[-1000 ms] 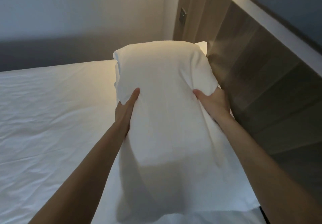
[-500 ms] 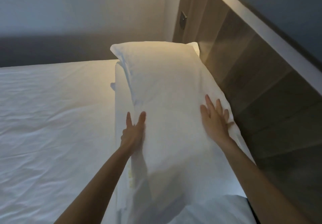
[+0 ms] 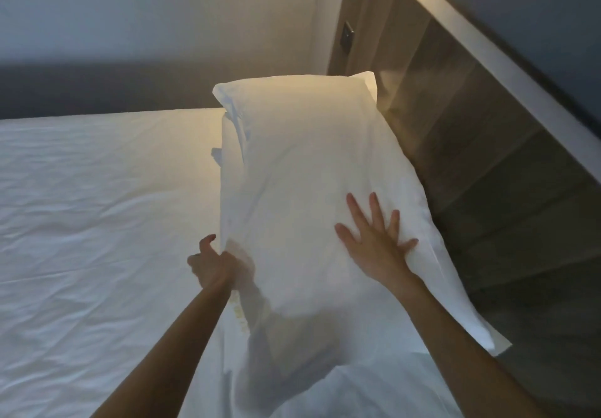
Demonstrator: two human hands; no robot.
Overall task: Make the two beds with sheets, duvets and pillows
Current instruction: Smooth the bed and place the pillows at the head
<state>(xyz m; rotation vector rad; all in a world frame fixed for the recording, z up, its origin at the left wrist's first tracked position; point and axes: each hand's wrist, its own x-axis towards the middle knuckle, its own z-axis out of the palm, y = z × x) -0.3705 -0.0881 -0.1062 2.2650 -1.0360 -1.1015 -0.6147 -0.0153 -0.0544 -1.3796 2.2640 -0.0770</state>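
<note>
While the left hand [image 3: 213,263] pinches the pillow [image 3: 312,196] edge, the right hand [image 3: 374,239] presses flat, fingers spread, seemingly beside the headboard [image 3: 471,144].

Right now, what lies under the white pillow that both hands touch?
A second white pillow: only its left edge and near end show. The rest, and the sheet below it, are covered. The left hand grips the upper pillow by its edge; the right hand presses on top.

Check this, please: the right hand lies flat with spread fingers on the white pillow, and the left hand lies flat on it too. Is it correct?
One part is wrong. The head view shows the right hand flat with spread fingers on the white pillow, but the left hand is not flat: its curled fingers grip the pillow's left edge.
</note>
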